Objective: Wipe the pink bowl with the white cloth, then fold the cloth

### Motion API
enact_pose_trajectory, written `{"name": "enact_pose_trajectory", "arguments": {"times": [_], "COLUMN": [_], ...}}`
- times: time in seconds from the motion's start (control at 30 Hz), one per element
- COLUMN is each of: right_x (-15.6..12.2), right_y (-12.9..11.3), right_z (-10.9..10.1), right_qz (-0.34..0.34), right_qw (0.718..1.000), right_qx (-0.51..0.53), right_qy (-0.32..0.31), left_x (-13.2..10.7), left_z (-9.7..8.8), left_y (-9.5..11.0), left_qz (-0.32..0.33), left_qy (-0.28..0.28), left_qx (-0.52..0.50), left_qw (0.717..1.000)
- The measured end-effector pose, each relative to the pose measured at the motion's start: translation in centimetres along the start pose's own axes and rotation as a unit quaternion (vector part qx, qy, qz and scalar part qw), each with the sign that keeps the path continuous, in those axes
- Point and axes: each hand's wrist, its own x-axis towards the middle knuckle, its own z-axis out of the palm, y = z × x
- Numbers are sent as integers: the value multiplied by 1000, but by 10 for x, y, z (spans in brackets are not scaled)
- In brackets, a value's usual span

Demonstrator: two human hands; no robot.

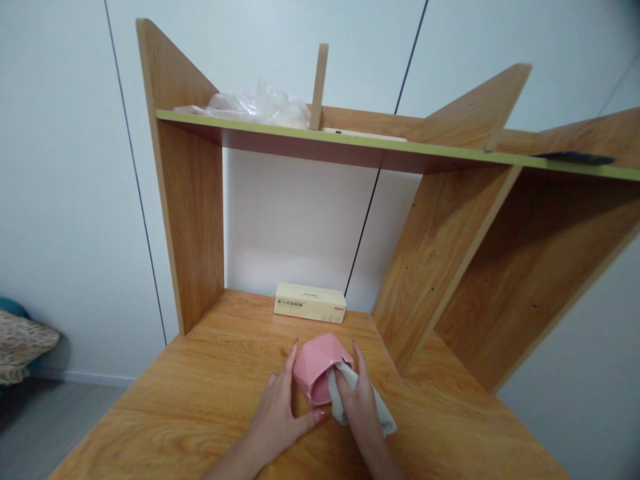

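The pink cup (316,369) lies tipped on its side on the wooden desk (200,393), its mouth turned toward the person, caught between the two hands. The left hand (280,417) cups its left side, fingers along the faceted wall and thumb curled under the rim, so that hand is closed around the cup and steadies it. The right hand (361,407) presses a pale cloth (383,417) into the cup's mouth, fingers bunched on the fabric and partly inside the opening; the rest of the cloth trails out under the palm onto the desk.

Judging by this, the wiping of the inside looks to be under way rather than finished: the cloth is in the mouth, the cup is not set upright, and I cannot tell how clean the interior is, since the fingers and cloth hide it. The outer wall shows no marks.

Just beyond the fingertips, against the back wall, sits a cream box (310,303) with red print. Well above the hands, the upper shelf (350,141) carries a crumpled plastic bag (260,107) up to the left and a dark flat object (575,158) far to the right.
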Motion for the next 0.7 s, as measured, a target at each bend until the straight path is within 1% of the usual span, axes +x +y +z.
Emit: {"name": "enact_pose_trajectory", "arguments": {"times": [0.07, 0.17, 0.3, 0.4, 0.5, 0.6, 0.7], "right_x": [1, 1, 1, 1, 1, 1, 1], "right_y": [-1, -2, -4, -5, -6, -6, -4], "right_z": [2, 5, 6, 4, 2, -3, -8], "right_qz": [3, 19, 20, 1, -8, -10, -49], "right_qw": [1000, 999, 998, 997, 996, 989, 978], "right_qx": [4, -23, -63, -72, -92, -146, -203], "right_qy": [-9, -18, -16, -10, -3, -8, -1], "left_x": [0, 2, 4, 4, 3, 2, 1], "left_z": [4, 4, -3, -6, -6, -6, -8], "left_y": [-2, 0, 5, 5, 4, 6, 10], "left_qz": [13, 20, 36, 64, 73, 77, 88], "left_qy": [-1, 23, 35, 39, 40, 30, 19], "left_qx": [-39, -61, -16, 27, 63, 88, 111], "left_qw": [999, 998, 999, 997, 995, 993, 990]}}
